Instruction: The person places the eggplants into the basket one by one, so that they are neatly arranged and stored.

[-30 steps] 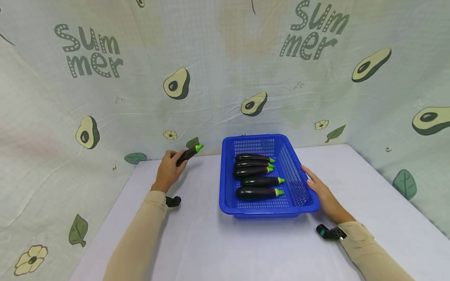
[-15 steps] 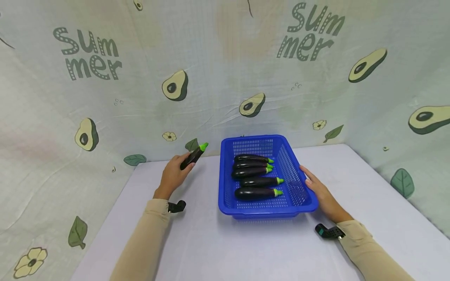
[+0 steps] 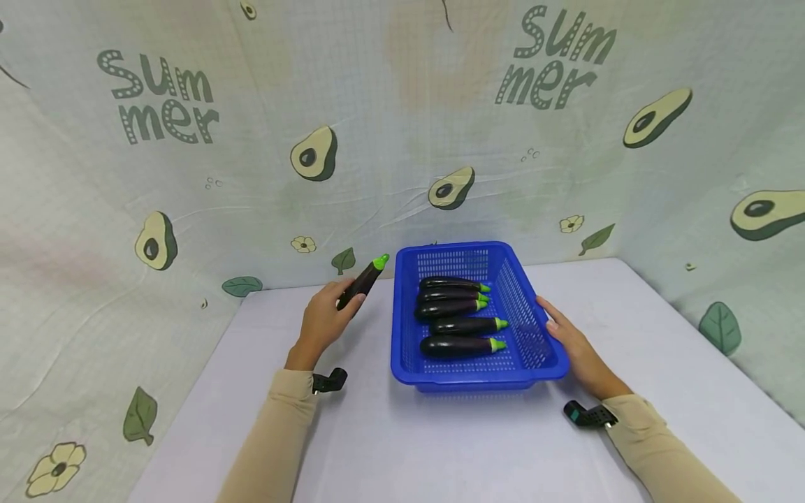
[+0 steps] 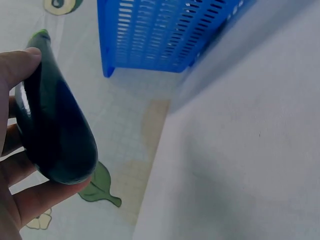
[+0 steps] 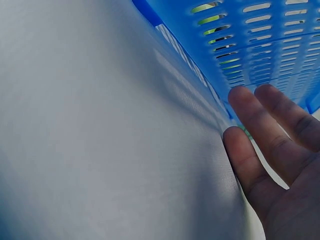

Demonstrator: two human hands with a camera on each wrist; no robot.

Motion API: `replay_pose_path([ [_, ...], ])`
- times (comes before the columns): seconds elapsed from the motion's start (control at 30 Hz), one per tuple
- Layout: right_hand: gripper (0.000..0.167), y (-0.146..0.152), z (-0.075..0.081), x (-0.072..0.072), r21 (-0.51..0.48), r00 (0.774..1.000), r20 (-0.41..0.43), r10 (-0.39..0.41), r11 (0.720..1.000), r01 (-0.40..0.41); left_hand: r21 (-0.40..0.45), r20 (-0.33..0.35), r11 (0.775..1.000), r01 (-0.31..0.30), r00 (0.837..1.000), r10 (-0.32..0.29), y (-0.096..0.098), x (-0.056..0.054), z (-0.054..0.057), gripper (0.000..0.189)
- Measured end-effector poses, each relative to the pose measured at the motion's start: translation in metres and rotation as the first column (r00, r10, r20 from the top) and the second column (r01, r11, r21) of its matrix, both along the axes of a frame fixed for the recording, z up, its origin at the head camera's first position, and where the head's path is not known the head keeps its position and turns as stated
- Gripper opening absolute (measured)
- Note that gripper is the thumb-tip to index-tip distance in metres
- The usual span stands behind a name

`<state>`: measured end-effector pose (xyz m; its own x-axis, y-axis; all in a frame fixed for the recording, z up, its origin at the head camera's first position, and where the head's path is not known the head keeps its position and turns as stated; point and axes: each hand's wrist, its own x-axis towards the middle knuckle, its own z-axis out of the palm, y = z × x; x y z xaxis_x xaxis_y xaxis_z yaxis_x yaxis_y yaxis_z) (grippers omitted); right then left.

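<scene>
My left hand (image 3: 327, 318) holds a dark purple eggplant (image 3: 363, 283) with a bright green stem end, just left of a blue plastic basket (image 3: 481, 383). In the left wrist view the thumb lies along the narrow end of the eggplant (image 4: 60, 125), and the fingers curl behind its body. Several more eggplants (image 3: 462, 346) lie side by side in the basket, stems to the right. My right hand (image 3: 578, 349) rests against the basket's right side. Its fingers (image 5: 270, 132) are nearly straight at the slotted outer wall (image 5: 250, 45) in the right wrist view.
A white-covered table (image 3: 402, 447) bears the basket. Behind it hangs a cloth (image 3: 377, 84) printed with avocados, leaves and lettering. A black wrist device (image 3: 330, 381) sits at the left cuff and another black device (image 3: 590, 415) at the right one.
The left hand has moved right, toward the basket, carrying the eggplant, whose stem end now points more steeply upward. The right hand and the basket stay in place.
</scene>
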<state>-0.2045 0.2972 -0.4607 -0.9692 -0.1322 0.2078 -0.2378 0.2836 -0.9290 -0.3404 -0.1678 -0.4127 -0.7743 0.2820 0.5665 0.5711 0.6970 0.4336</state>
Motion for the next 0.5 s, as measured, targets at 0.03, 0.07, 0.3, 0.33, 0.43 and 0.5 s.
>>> replay_pose_path([
  [0.03, 0.057, 0.0, 0.0, 0.0, -0.001, 1.0, -0.001, 0.001, 1.0, -0.001, 0.004, -0.004, 1.0, 0.007, 1.0, -0.007, 0.001, 0.002, 0.001, 0.05],
  [0.07, 0.057, 0.0, 0.0, 0.0, -0.002, 1.0, -0.002, 0.001, 1.0, -0.001, 0.007, -0.007, 1.0, 0.011, 1.0, -0.011, 0.002, 0.003, 0.002, 0.049],
  [0.3, 0.057, 0.0, 0.0, -0.001, 0.02, 1.0, -0.01, -0.01, 1.0, 0.01, 0.012, 0.01, 1.0, 0.02, 1.0, -0.02, 0.013, 0.013, 0.007, 0.051],
  [0.33, 0.057, 0.0, 0.0, -0.001, 0.022, 1.0, -0.012, -0.011, 1.0, 0.011, 0.011, 0.012, 1.0, 0.024, 1.0, -0.024, 0.015, 0.015, 0.008, 0.051],
  [0.43, 0.057, 0.0, 0.0, -0.001, 0.027, 1.0, -0.009, -0.01, 1.0, 0.011, 0.009, 0.003, 0.999, 0.04, 0.999, -0.04, 0.02, 0.019, 0.012, 0.052],
  [0.5, 0.057, 0.0, 0.0, -0.001, 0.027, 1.0, -0.006, -0.009, 1.0, 0.009, 0.008, -0.01, 0.999, 0.052, 0.999, -0.052, 0.022, 0.022, 0.014, 0.051],
])
